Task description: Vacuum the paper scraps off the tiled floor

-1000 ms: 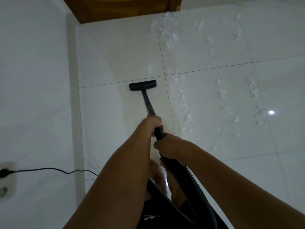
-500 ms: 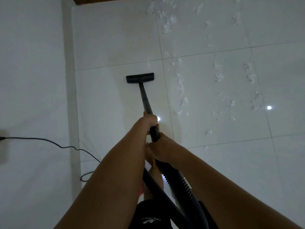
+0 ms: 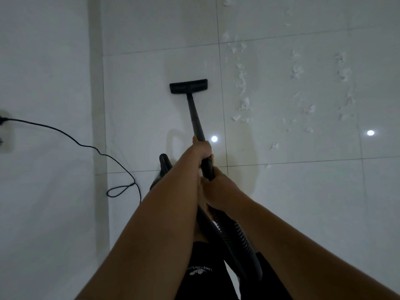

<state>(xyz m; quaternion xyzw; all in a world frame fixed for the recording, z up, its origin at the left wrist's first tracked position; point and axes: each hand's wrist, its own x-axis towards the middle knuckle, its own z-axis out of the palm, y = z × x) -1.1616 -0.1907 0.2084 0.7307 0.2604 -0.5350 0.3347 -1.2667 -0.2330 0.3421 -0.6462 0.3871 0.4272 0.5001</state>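
**A:** What differs from half a second ago?

**B:** Nearest, little. The ribbed hose (image 3: 236,234) runs down past the black shorts (image 3: 201,284) as before, and both hands keep their grip. The right hand (image 3: 220,187) wraps the lower end of the wand (image 3: 195,118), where the hose joins. The left hand (image 3: 202,148) is curled round the wand just above it. Left of the left forearm a black vacuum part (image 3: 163,162) has come into view, and the cord (image 3: 80,145) now shows a full loop on the floor. Farther out, the floor head (image 3: 188,86) has drawn back toward the person. It sits flat near the middle of its tile, well short of the cross joint it was close to.

**A:** And the paper scraps?

**B:** The paper scraps (image 3: 244,105) lie in ragged rows on the tiled floor (image 3: 140,105) in the upper right of the frame, right of the vertical joint. The floor head is left of that joint and apart from them.

**A:** Anything hard to see?

**B:** The right hand's fingers are hidden beneath it, and the forearms cover most of the hose. The socket (image 3: 4,133) is cut by the left edge. The farthest scraps run out at the top of the frame, blurred, white on pale tile.
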